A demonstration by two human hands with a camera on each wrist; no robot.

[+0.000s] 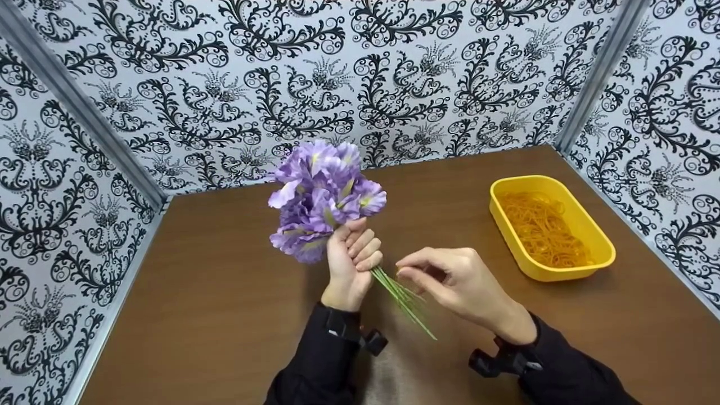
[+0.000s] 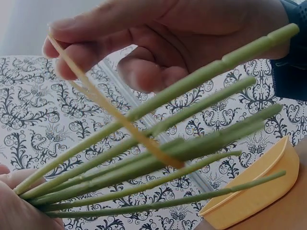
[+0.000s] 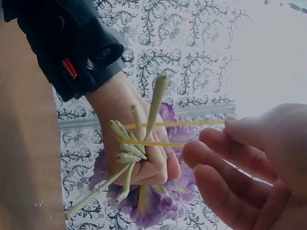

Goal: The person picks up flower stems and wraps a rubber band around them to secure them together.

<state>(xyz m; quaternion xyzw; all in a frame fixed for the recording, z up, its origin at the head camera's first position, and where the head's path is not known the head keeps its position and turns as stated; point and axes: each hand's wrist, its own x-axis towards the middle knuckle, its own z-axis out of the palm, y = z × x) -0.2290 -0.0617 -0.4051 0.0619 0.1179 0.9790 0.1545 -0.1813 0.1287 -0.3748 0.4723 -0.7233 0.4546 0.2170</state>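
Observation:
My left hand (image 1: 351, 259) grips a bunch of purple artificial flowers (image 1: 320, 197) by its green stems (image 1: 402, 298), blooms pointing up and away. The stem ends (image 2: 201, 139) fan out below the fist (image 3: 144, 163). My right hand (image 1: 450, 278) pinches a yellow rubber band (image 2: 110, 110) that is stretched across the stems (image 3: 139, 143). The band (image 3: 172, 134) runs as two strands from my right fingertips (image 3: 225, 129) to the stems.
A yellow tub (image 1: 602, 253) with several rubber bands (image 1: 540, 225) stands on the brown table (image 1: 214, 292) to the right. Patterned black-and-white walls (image 1: 337, 73) close the table in at the back and both sides.

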